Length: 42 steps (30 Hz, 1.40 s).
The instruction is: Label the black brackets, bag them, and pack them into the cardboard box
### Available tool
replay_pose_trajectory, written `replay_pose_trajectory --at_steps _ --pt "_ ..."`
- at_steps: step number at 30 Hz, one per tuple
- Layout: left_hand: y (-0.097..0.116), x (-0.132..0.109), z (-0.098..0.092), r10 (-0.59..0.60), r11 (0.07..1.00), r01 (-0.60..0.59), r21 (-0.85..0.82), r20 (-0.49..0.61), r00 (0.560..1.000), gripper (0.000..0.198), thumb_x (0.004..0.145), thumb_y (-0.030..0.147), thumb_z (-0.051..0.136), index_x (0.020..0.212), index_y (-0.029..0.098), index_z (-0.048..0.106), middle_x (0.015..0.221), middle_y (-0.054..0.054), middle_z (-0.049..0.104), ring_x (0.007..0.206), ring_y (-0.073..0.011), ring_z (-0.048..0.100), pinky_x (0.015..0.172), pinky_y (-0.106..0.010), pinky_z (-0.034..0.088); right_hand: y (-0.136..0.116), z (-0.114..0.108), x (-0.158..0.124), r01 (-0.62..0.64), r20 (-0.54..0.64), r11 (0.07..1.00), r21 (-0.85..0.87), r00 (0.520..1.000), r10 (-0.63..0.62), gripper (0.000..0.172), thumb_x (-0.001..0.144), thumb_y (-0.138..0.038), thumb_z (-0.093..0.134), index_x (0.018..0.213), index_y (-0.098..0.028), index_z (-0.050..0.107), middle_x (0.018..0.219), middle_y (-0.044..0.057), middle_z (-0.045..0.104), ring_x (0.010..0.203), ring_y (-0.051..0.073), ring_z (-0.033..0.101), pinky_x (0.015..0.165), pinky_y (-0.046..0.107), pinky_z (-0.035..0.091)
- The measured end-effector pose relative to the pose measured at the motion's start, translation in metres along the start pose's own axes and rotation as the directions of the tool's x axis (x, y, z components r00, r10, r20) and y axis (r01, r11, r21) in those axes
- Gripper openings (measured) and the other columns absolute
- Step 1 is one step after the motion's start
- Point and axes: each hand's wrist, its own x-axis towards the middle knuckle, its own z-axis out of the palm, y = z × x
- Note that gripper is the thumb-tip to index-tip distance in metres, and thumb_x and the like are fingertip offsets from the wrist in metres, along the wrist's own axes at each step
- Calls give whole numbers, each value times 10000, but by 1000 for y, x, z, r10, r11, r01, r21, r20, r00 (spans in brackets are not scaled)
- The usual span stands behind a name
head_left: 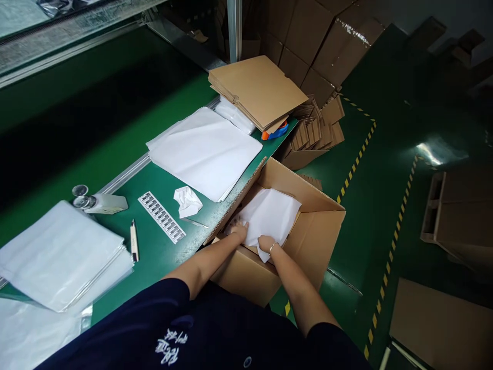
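Observation:
An open cardboard box (323,226) stands beside the green table's edge. A white sheet of paper (271,213) lies inside it. My left hand (239,230) presses down on the sheet's near left part, fingers curled on it. My right hand (266,242), with a ring on one finger, grips the sheet's near edge. Both forearms reach down into the box.
On the green table (154,246) lie a stack of white sheets (206,151), flat cardboard pieces (256,90), a crumpled paper (187,201), a strip of labels (162,217), a pen (133,240), a small white bottle (100,203) and plastic bags (57,254). More cartons (316,131) sit on the floor.

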Motion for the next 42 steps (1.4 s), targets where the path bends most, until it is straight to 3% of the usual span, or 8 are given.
replay_pose_trajectory --at_steps 5,10,14,21,28,34,39,42 --pt "-12 2 3 -62 998 63 30 -36 997 399 942 345 604 1299 176 551 1365 -121 533 1198 -270 559 1001 -510 487 4 2 -9 -144 -141 979 144 976 165 395 969 -360 563 1326 -195 528 1369 108 540 1176 252 578 980 477 503" --pt "-15 8 6 -25 998 28 52 -49 998 431 942 335 603 1344 202 526 1454 -118 462 1293 -298 489 1069 -559 419 9 -1 4 -400 -197 873 280 866 460 635 966 -201 401 1566 -235 196 1651 144 115 1487 347 183 1099 553 345" --pt "-19 14 9 -72 996 73 58 -26 997 511 945 353 592 1418 207 465 1529 -136 387 1371 -330 417 1109 -590 366 21 3 14 -473 -113 808 351 835 538 685 908 -154 395 1565 -237 220 1639 152 183 1449 346 285 1037 561 393" --pt "-17 17 9 60 996 -59 68 -21 998 592 951 172 389 1527 298 341 1645 -41 199 1499 -294 224 1171 -480 319 31 0 20 -516 -130 760 395 787 603 733 887 -166 400 1573 -278 166 1661 123 78 1497 373 146 1055 626 338" --pt "-7 29 12 -15 996 16 86 -19 1000 665 932 227 409 1568 197 219 1641 -172 135 1489 -365 219 1124 -542 348 44 8 16 -554 -65 725 409 775 629 734 890 -154 354 1582 -185 111 1622 234 157 1428 363 328 1009 604 399" --pt "3 25 7 74 992 -74 101 8 997 623 932 151 370 1546 231 298 1647 -134 121 1501 -373 170 1115 -600 324 26 -8 0 -459 -114 735 499 806 581 674 928 -178 367 1566 -87 168 1626 235 140 1488 359 228 1097 539 371" --pt "19 28 0 192 975 -196 107 47 980 594 977 335 492 1532 230 307 1642 -128 172 1498 -361 165 1171 -623 209 -29 -24 -38 -146 -248 761 632 892 377 579 961 -219 360 1526 -108 299 1599 159 292 1486 238 265 1200 388 272" --pt "32 32 -7 231 967 -237 94 71 970 551 937 389 599 1435 215 442 1555 -118 349 1409 -344 355 1141 -631 283 -67 -8 -90 61 -293 709 702 933 209 516 964 -275 381 1475 -217 418 1513 73 467 1398 192 427 1175 326 322"
